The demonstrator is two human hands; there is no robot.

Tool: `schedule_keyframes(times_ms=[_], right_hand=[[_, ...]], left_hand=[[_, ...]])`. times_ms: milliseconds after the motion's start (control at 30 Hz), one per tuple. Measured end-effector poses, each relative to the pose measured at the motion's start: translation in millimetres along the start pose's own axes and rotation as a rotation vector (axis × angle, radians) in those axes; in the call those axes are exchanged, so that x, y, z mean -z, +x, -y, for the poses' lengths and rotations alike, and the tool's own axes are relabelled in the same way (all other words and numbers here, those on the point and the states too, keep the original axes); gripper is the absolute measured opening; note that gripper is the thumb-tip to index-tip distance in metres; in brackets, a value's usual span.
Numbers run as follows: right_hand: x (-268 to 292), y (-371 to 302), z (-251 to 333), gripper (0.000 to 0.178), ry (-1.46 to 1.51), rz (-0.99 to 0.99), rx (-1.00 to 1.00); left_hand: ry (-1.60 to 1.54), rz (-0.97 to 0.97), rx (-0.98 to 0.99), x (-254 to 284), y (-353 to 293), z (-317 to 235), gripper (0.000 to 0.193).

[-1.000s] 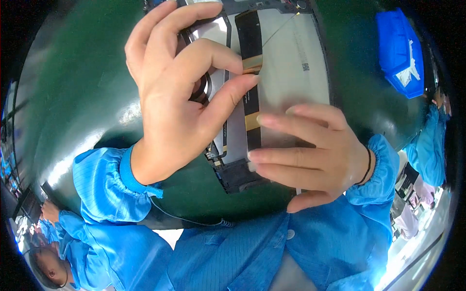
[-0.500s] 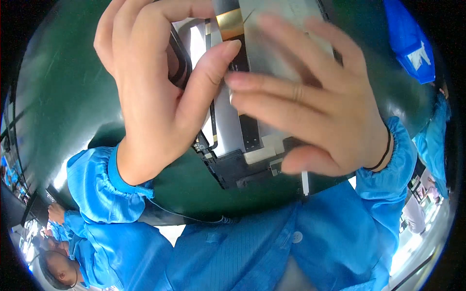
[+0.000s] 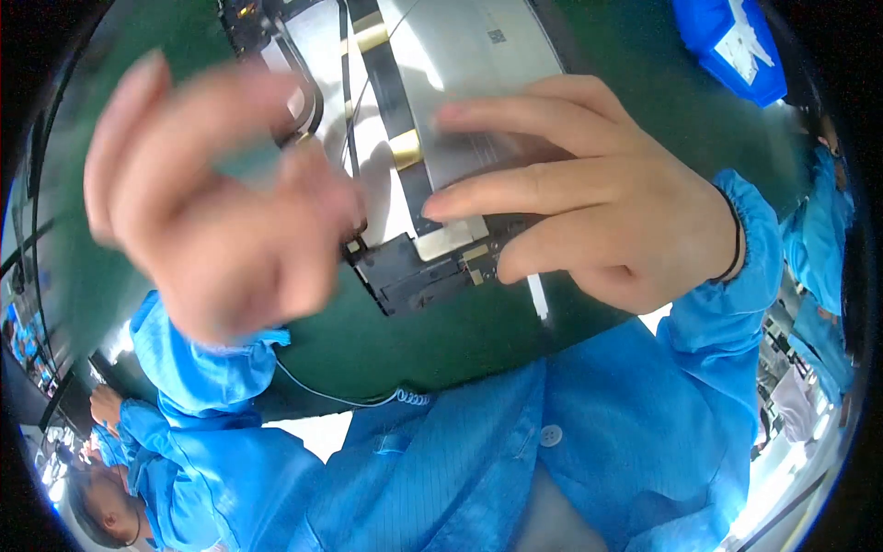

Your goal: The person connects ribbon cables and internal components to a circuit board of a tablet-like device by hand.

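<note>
An opened flat electronic device with a silver metal back (image 3: 478, 55) lies on the green work surface (image 3: 405, 354). Along it runs a black flat ribbon (image 3: 382, 78) with gold patches, reaching a black module (image 3: 395, 276) at the near end. My right hand (image 3: 616, 198) is spread over the device's right side, its fingers apart. One fingertip is at the ribbon's near end, and the thumb is by the small gold contacts (image 3: 475, 262). My left hand (image 3: 216, 212), smeared by motion, is over the device's left edge; whether its fingers hold anything is unclear.
A blue bin (image 3: 731, 46) with white pieces stands at the far right. A white strip (image 3: 538, 296) sticks out near the device's near edge. A coiled cord (image 3: 411, 397) lies along the front edge. Another person (image 3: 110, 506) is at the lower left.
My left hand has come off the ribbon and swung left. My right fingers have settled lower on the device. The device appears farther left and higher in view, showing more of its ribbon.
</note>
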State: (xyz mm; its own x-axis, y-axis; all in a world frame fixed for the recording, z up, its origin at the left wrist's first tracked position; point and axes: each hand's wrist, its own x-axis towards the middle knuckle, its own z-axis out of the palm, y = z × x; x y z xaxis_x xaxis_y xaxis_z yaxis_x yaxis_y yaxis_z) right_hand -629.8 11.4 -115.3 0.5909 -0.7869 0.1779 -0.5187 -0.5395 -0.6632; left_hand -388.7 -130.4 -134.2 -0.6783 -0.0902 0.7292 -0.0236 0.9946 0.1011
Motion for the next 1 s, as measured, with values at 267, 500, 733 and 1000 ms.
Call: schedule_keyframes(times_ms=[267,500,733,1000], right_hand=[[-28.9,35.9,-0.8,0.015,-0.025,-0.095,0.087],[-33.2,47.0,-3.2,0.017,0.063,-0.164,0.064],[-30.5,50.5,-2.7,0.022,0.208,-0.242,0.079],[-38.5,56.0,12.4,0.02,0.185,-0.32,0.01]], left_hand=[[0.084,-0.376,-0.317,-15.0,-30.4,-54.2,0.025],[0.149,-0.355,-0.371,0.6,-30.7,-39.6,0.023],[0.267,-0.382,-0.323,6.2,-24.8,-33.6,0.018],[0.271,0.014,-0.371,34.5,-28.9,-30.1,0.016]])
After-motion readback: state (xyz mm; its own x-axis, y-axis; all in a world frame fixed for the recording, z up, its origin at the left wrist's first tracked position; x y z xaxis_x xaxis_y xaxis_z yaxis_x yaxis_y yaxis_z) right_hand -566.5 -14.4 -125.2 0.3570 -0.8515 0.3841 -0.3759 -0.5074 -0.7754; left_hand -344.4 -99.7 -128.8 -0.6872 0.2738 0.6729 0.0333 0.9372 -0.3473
